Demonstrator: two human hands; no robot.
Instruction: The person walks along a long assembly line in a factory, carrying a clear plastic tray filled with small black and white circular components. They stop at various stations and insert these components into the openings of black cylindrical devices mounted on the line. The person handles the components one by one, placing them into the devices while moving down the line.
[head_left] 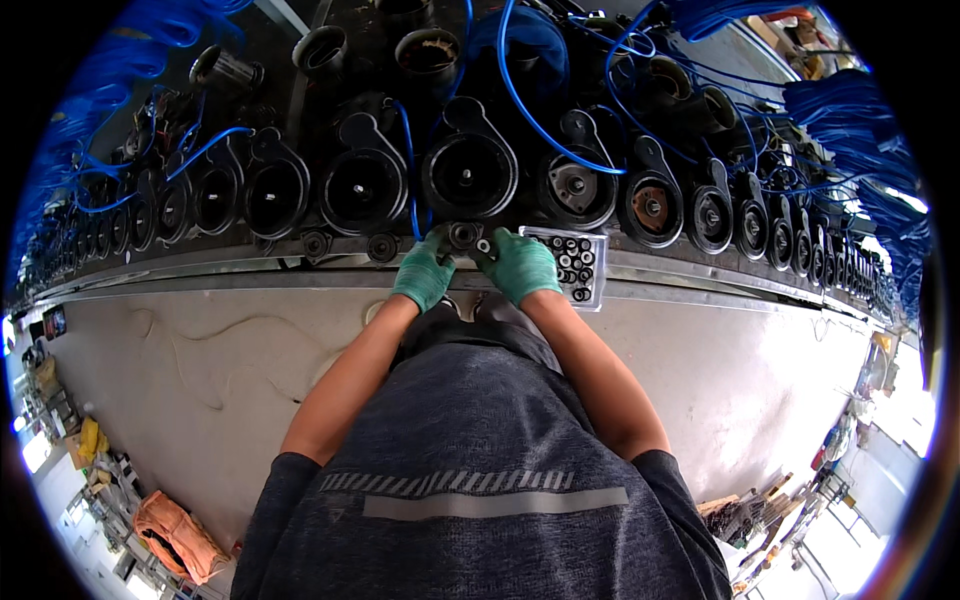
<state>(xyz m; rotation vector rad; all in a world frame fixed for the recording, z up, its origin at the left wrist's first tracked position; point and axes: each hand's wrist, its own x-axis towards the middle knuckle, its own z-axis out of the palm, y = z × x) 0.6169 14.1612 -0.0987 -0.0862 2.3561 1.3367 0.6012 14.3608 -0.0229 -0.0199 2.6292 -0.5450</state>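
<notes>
At the front edge of the bench, both my hands wear green gloves. My left hand (425,274) is closed around the side of a dark round metal part (463,236) with a ring-shaped middle. Close beside it, my right hand (524,267) pinches a small ring (484,246) with a pale centre. The ring is just right of the metal part; whether they touch I cannot tell. Directly beyond my hands stands a black round housing (468,172) with a pin in its middle. Right of my right hand, a clear plastic tray (601,290) holds several small black-and-white rings.
A long row of black round housings (363,190) curves along the bench. Two dark flanged parts (382,247) lie left of my left hand. Blue hoses (545,130) hang over the row, and metal cups (427,52) stand behind. An orange bag (178,535) lies at lower left.
</notes>
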